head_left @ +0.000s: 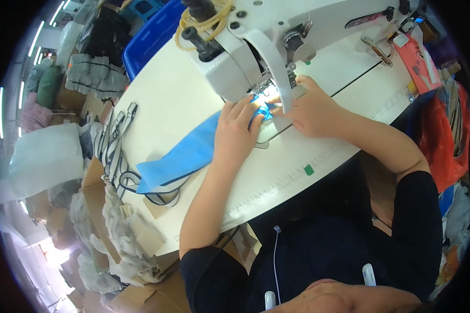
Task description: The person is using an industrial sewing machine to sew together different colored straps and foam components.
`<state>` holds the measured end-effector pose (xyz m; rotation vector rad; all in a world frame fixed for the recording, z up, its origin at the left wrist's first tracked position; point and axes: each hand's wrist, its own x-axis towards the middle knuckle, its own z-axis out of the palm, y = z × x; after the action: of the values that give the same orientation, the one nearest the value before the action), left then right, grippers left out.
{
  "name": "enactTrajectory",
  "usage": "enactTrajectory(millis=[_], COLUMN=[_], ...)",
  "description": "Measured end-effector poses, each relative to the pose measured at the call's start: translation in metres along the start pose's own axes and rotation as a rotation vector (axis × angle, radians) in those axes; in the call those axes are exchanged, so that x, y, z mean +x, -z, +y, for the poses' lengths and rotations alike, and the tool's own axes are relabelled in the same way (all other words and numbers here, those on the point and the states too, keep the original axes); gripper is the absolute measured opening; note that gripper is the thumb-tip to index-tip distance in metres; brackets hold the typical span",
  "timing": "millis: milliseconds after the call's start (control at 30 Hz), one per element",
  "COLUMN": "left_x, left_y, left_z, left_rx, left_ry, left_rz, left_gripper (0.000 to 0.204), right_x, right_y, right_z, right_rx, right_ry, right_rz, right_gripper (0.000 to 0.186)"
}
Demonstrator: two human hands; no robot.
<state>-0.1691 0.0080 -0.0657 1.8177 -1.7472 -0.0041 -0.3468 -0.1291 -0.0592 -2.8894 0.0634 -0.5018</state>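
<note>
Head view: a white table [159, 109] spreads before you, with a white sewing machine [222, 70] at its far side. Blue cloth [188, 148] trails leftward from the lit spot under the machine head — it looks light, soft and perhaps slippery, best held flat near its edges. Your left hand [236, 125] lies over it, your right hand [312, 109] meets its other end — whether either pinches it, I cannot tell.

Blue cloth [185, 151] partly behind left hand [236, 128]
</note>
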Motion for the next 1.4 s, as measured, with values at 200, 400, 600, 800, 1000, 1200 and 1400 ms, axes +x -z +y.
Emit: enactTrajectory(millis=[200,400,600,800,1000,1200,1400], left_x=[-0.001,0.003,0.002,-0.001,-0.001,-0.002,-0.001], left_y=[-0.001,0.004,0.003,0.002,0.003,0.005,0.000], left_z=[-0.001,-0.010,-0.008,-0.011,-0.008,-0.010,-0.009], left_rx=[-0.011,0.004,0.000,0.030,0.054,0.038,-0.031], left_ry=[0.006,0.072,-0.055,-0.026,-0.036,-0.055,-0.007], left_rz=[0.026,-0.057,0.091,0.093,0.080,0.069,0.092], left_gripper=[0.022,0.025,0.021,0.021,0.022,0.017,0.014], right_x=[0.000,0.004,0.003,0.001,0.001,0.003,0.002], right_y=[-0.002,-0.005,-0.015,-0.020,-0.018,-0.012,-0.016], right_z=[0.002,0.004,0.011,0.016,0.018,0.011,0.018], right_rx=[-0.010,-0.027,0.077,0.111,0.115,0.101,0.157], right_ry=[0.012,-0.055,0.014,-0.002,0.010,0.001,0.022], right_rz=[0.024,-0.143,0.107,0.133,0.132,0.083,0.112], right_gripper=[0.034,0.045,0.037,0.034,0.034,0.034,0.036])
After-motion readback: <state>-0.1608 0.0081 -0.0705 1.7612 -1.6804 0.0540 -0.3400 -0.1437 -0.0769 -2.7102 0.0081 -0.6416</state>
